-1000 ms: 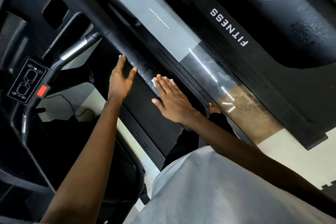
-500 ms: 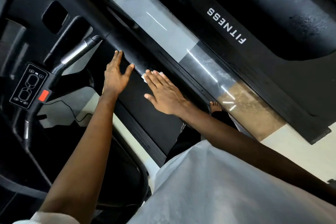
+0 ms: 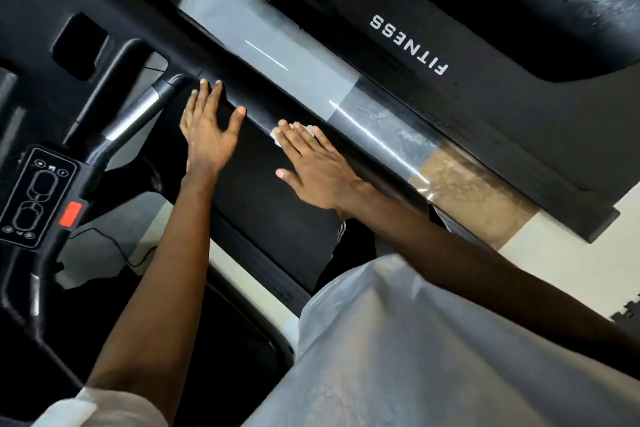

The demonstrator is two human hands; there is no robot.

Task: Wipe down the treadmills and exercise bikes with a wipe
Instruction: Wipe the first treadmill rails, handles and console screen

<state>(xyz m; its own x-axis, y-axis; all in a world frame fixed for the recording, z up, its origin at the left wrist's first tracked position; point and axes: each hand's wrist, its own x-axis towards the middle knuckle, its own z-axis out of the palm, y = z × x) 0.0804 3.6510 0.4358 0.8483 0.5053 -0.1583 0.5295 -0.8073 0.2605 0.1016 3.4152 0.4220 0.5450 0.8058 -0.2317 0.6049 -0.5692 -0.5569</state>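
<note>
Pressing wipe on treadmill rail

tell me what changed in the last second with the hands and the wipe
The right hand pushed the white wipe along the black treadmill rail toward the silver handle grip, and the left hand slid ahead the same way. Both stayed flat on the rail; nothing was gripped or released.

Count in view: 2 hands, left hand and right hand. 1 white wipe. 2 treadmills: near treadmill under the hands, far treadmill with FITNESS lettering. 1 control pad with 1 red button and 2 oval keys. 1 black cable on the floor.
</note>
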